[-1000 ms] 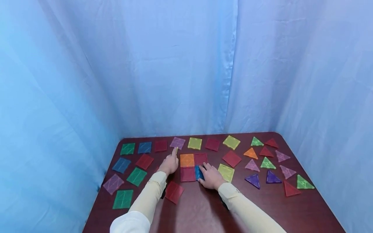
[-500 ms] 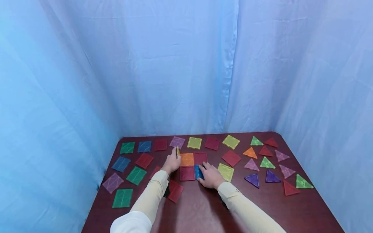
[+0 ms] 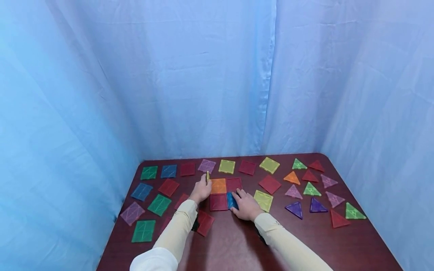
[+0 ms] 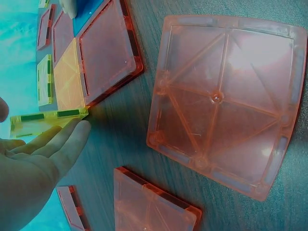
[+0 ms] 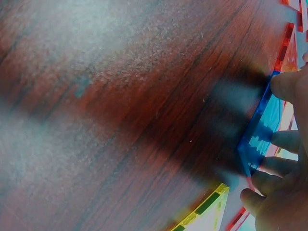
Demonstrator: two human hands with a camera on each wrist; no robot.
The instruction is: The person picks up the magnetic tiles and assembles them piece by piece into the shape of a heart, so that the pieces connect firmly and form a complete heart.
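Note:
In the head view, four-square flat block: an orange magnetic tile [image 3: 218,186], a dark red tile [image 3: 234,183], another dark red tile [image 3: 218,202] and a blue tile [image 3: 231,201] lie edge to edge. My left hand [image 3: 201,189] holds a yellow square tile [image 4: 48,122] upright along the orange tile's left edge. In the left wrist view the fingers lie along one face of it, with the thumb on the other side. Part of that yellow tile is hidden by the hand. My right hand [image 3: 246,205] rests with spread fingers on the blue tile, covering much of it.
Loose square tiles lie around the block, including a red tile [image 3: 205,223] by my left wrist and a yellow tile [image 3: 263,200] beside my right hand. Several triangle tiles, such as a purple triangle [image 3: 318,205], lie on the right. Blue curtains [image 3: 203,94] surround the table [image 3: 230,244].
My left hand has moved slightly right and nearer, bringing the yellow tile from beside the purple tile to the orange tile's edge. The right hand has stayed on the blue tile.

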